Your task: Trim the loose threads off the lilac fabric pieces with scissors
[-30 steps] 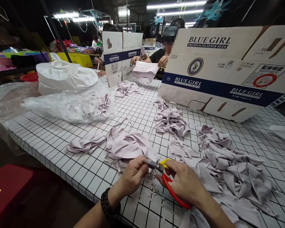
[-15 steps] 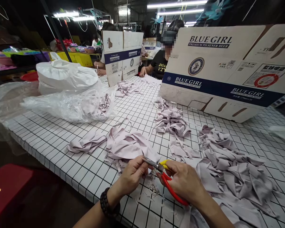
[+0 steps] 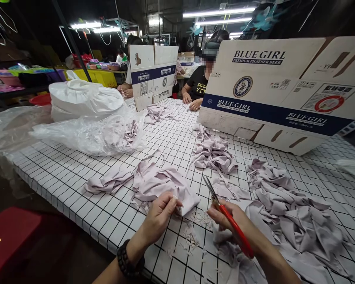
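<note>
My left hand (image 3: 159, 217) pinches the edge of a pale lilac cloth piece (image 3: 162, 187) lying on the white grid-patterned table (image 3: 77, 177). To its right, my right hand (image 3: 233, 223) grips red-handled scissors (image 3: 227, 219), whose metal blades (image 3: 209, 188) point up and away, apart from the cloth. Small cloth trimmings (image 3: 192, 230) litter the table between my hands. A large heap of the same lilac pieces (image 3: 296, 213) lies under and beside my right forearm.
A big Blue Girl carton (image 3: 284, 90) stands at the right rear, a smaller carton (image 3: 152, 75) farther back. Clear plastic bags (image 3: 85, 130) and a white bundle (image 3: 83, 98) lie left. Another lilac pile (image 3: 214, 152) sits mid-table. A person in black (image 3: 197, 85) sits across. Red stool (image 3: 12, 232) lower left.
The scissors came away from the cloth at my left hand and swung right, blades now pointing up. The person across lowered the white cloth and rests their hands on the table.
</note>
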Demonstrator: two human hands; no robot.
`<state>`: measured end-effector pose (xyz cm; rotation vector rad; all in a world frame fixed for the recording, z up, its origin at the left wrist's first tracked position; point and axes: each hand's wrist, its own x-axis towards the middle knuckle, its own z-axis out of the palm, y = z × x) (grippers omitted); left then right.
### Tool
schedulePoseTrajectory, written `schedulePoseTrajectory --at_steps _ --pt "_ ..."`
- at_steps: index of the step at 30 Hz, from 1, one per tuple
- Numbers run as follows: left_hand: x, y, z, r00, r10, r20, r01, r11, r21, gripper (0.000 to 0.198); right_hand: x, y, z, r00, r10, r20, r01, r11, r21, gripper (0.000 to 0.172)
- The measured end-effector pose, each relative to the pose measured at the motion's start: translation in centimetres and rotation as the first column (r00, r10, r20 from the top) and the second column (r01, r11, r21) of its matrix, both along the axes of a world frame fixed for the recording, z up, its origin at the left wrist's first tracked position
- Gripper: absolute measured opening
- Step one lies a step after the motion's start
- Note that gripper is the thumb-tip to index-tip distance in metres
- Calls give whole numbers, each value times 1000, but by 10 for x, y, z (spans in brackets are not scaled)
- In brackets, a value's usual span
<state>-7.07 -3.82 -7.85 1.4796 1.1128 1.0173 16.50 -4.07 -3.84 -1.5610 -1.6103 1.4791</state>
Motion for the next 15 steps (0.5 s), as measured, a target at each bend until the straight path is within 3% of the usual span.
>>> schedulePoseTrajectory --at_steps 1,3,5,6,8,11,13,15 --pt "-4 0 1 984 112 -141 -104 992 68 33 2 -1 1 1000 -12 -21 12 1000 -29 43" --pt "-12 1 -1 852 325 -411 -263 944 201 34 4 -5 2 1000 -10 4 10 999 -50 44" --pt "-19 6 -5 709 383 -592 -299 924 240 63 1 -8 0 997 23 72 -20 999 -37 44" --pt "-21 10 -7 680 353 -643 -288 935 208 73 -1 -9 -1 994 34 106 -31 999 -35 44" --pt "-25 19 -9 702 244 -669 -250 964 90 67 -4 -12 -2 989 35 145 -28 998 -49 43" --pt "-35 40 -4 786 104 -609 -182 981 -67 35 -4 -17 -3 992 1 127 5 999 -52 40" --pt "-43 62 8 819 49 -571 -144 982 -123 15 0 -23 -7 996 -40 86 43 998 -35 40" --pt "-52 94 27 838 68 -542 -168 976 -136 4 7 -30 -13 996 -89 29 90 996 -17 42"
